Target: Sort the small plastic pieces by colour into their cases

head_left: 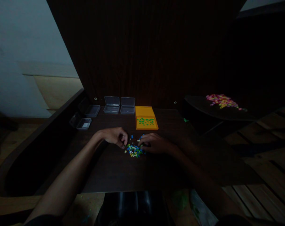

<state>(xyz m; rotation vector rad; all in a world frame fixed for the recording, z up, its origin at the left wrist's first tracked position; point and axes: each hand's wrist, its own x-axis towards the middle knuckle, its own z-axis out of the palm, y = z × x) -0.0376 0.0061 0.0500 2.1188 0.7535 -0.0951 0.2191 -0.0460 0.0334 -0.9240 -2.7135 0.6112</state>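
Note:
A loose pile of small plastic building bricks (135,151), blue, green, yellow and white, lies on the dark desk between my hands. At its left edge, my left hand (115,136) is curled with thumb and forefinger tips close together; a tiny green bit shows by them, but whether it is held is unclear. My right hand (155,142) rests at the pile's right side, fingers bent down to the bricks and thumb near the forefinger. What its fingertips hold, if anything, is hidden. Behind the pile stands an open yellow box (147,128) with scattered green pieces (144,121) inside.
Two clear lidded boxes (111,110) (127,110) stand open against the back panel. Two more, a clear box (92,110) and a smaller one (84,124), sit at left. Pink and yellow pieces (222,101) heap on a raised shelf (199,105) at right. The desk's left side wall (38,138) rises high.

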